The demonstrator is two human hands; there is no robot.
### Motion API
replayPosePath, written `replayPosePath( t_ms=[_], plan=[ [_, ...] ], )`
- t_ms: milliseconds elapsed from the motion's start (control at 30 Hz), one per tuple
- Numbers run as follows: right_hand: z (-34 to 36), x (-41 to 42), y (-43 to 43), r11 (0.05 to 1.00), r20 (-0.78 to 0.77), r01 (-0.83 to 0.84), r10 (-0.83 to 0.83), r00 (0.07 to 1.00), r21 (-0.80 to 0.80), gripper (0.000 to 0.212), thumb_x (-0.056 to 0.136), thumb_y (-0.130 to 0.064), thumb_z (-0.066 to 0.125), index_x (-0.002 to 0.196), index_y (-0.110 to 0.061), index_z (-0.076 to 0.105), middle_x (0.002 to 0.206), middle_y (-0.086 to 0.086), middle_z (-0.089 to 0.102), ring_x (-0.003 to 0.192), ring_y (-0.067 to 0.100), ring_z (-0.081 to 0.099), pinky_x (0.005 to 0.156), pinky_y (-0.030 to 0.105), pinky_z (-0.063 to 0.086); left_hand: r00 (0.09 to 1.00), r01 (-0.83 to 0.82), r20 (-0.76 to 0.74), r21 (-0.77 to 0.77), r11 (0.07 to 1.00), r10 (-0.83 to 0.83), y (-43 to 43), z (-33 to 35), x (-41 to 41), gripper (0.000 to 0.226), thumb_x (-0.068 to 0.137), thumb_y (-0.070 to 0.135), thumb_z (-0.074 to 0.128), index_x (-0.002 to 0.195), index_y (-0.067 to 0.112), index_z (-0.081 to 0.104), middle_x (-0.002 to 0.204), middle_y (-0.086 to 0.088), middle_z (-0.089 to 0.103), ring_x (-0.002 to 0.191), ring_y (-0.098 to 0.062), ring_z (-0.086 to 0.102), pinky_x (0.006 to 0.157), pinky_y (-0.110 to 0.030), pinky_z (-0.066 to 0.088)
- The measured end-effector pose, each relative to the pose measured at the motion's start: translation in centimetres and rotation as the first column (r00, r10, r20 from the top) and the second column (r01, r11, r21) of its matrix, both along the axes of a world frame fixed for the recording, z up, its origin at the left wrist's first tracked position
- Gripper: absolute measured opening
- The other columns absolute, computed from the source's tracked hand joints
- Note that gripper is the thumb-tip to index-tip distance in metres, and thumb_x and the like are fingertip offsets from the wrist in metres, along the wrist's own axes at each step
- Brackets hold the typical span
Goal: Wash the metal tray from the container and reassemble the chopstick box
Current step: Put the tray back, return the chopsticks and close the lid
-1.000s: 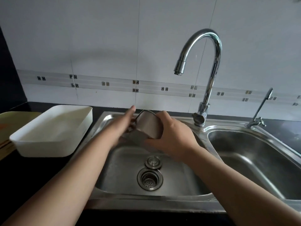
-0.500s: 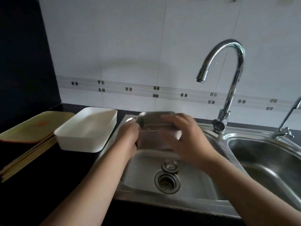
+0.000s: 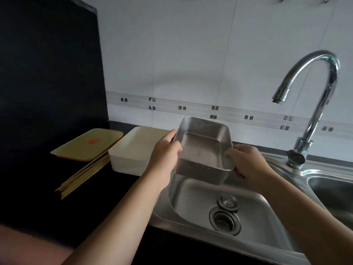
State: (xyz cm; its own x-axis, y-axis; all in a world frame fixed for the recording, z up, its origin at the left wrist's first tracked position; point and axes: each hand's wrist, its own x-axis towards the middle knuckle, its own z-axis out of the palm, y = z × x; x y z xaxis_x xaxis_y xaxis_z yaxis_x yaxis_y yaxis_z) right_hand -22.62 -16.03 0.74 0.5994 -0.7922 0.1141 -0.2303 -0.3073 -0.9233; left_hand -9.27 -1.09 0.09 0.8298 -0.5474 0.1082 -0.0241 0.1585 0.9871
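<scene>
Head view, nearest first: the sink (image 3: 191,197) with its drain (image 3: 224,219) lies below both forearms. Above the sink's back left corner the metal tray (image 3: 204,150) is held clear of everything, its opening up and tipped toward the camera. The left hand (image 3: 164,159) has its grip closed on the tray's left rim, thumb over the edge. The right hand (image 3: 246,161) has its grip round the near right corner.

I judge the washing done and the tray bound for the white container (image 3: 133,150) just to the left on the dark table (image 3: 38,197). Level it, match the long sides, then lower it straight in without scraping the walls.

The tray is a shallow steel rectangle with rounded corners and a rolled rim. Small holes seem to dot its near side, and its floor looks dull.

Beyond the container lie the chopsticks (image 3: 82,176) and a yellow lid (image 3: 87,144). No water shows at the tap (image 3: 315,92).
</scene>
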Motion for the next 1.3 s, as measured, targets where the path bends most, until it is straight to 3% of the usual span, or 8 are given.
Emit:
replayPosePath(
  t_ms=[100, 167, 500, 733, 867, 1067, 1167, 1300],
  plan=[
    [0.9, 1.9, 1.4, 0.998, 0.112, 0.039, -0.033, 0.993, -0.044, 0.018, 0.086, -0.007, 0.049, 0.069, -0.008, 0.054, 0.05, 0.006, 0.038, 0.044, 0.017, 0.032, 0.041, 0.023, 0.024, 0.988, -0.112, 0.107, -0.023, 0.993, 0.114, 1.3, 1.0, 0.9, 0.015, 0.089, 0.02, 0.056, 0.093, 0.03, 0.066, 0.075, 0.011, 0.054, 0.065, -0.009, 0.047, 0.062, -0.03, 0.039],
    [1.7, 3.3, 2.3, 0.995, 0.148, 0.058, -0.046, 0.988, -0.075, 0.017, 0.086, -0.007, 0.047, 0.07, -0.008, 0.054, 0.05, 0.004, 0.04, 0.041, 0.017, 0.034, 0.037, 0.02, 0.025, 0.965, -0.184, 0.176, -0.067, 0.981, 0.193, 2.3, 1.3, 1.8, 0.023, 0.099, 0.029, 0.056, 0.076, 0.034, 0.054, 0.075, 0.015, 0.052, 0.068, 0.001, 0.048, 0.072, -0.026, 0.038],
    [2.9, 12.1, 6.6, 0.984, 0.167, -0.083, 0.109, 0.98, -0.157, 0.02, 0.09, -0.014, 0.045, 0.083, -0.008, 0.063, 0.068, 0.01, 0.06, 0.053, 0.018, 0.046, 0.045, 0.021, 0.032, 0.897, -0.325, 0.303, -0.041, 0.945, 0.322, 6.7, 0.5, 7.3, 0.047, 0.108, 0.037, 0.038, 0.153, 0.023, 0.04, 0.147, 0.003, 0.053, 0.134, -0.017, 0.049, 0.096, -0.023, 0.035],
    [0.9, 15.6, 8.0, 0.981, 0.114, -0.115, 0.134, 0.984, -0.159, 0.021, 0.091, -0.014, 0.045, 0.1, -0.011, 0.064, 0.065, 0.002, 0.059, 0.049, 0.015, 0.049, 0.037, 0.017, 0.036, 0.867, -0.435, 0.267, -0.005, 0.901, 0.42, 8.2, -2.0, 10.5, 0.046, 0.104, 0.032, 0.041, 0.145, 0.015, 0.052, 0.135, -0.006, 0.063, 0.125, -0.028, 0.057, 0.105, -0.039, 0.044],
    [-0.5, 16.7, 8.2, 0.979, 0.058, -0.113, 0.124, 0.991, -0.169, 0.023, 0.084, -0.016, 0.045, 0.097, -0.009, 0.063, 0.072, 0.005, 0.064, 0.062, 0.023, 0.058, 0.055, 0.029, 0.044, 0.855, -0.465, 0.226, -0.065, 0.883, 0.467, 8.1, -3.4, 11.0, 0.022, 0.105, 0.014, 0.041, 0.113, 0.008, 0.061, 0.092, 0.007, 0.062, 0.084, -0.009, 0.057, 0.076, -0.025, 0.042],
    [-1.5, 17.7, 7.5, 0.97, -0.044, -0.118, 0.111, 0.993, -0.211, 0.015, 0.083, -0.014, 0.049, 0.097, -0.012, 0.055, 0.083, 0.003, 0.059, 0.074, 0.026, 0.056, 0.062, 0.031, 0.043, 0.859, -0.47, 0.213, -0.03, 0.882, 0.465, 8.5, -4.5, 10.9, 0.018, 0.103, 0.007, 0.043, 0.099, 0.016, 0.058, 0.084, 0.015, 0.058, 0.065, 0.021, 0.054, 0.061, 0.003, 0.036],
    [-1.8, 17.7, 7.0, 0.97, -0.044, -0.154, 0.149, 0.988, -0.188, 0.054, 0.083, -0.01, 0.049, 0.136, -0.017, 0.052, 0.103, 0.001, 0.066, 0.073, 0.019, 0.064, 0.056, 0.026, 0.048, 0.863, -0.467, 0.224, 0.01, 0.884, 0.453, 8.5, -4.5, 11.0, 0.018, 0.102, 0.01, 0.045, 0.095, 0.015, 0.06, 0.082, 0.01, 0.061, 0.069, 0.01, 0.056, 0.061, 0.0, 0.038],
    [-2.4, 18.0, 6.5, 0.968, -0.108, -0.15, 0.131, 0.986, -0.199, 0.058, 0.074, -0.019, 0.047, 0.13, -0.011, 0.06, 0.1, 0.002, 0.067, 0.073, 0.015, 0.058, 0.06, 0.02, 0.042, 0.868, -0.46, 0.217, 0.015, 0.888, 0.446, 8.4, -4.8, 11.2, 0.017, 0.098, 0.011, 0.047, 0.087, 0.011, 0.06, 0.082, -0.004, 0.059, 0.068, -0.013, 0.051, 0.064, -0.018, 0.042]
  ],
)
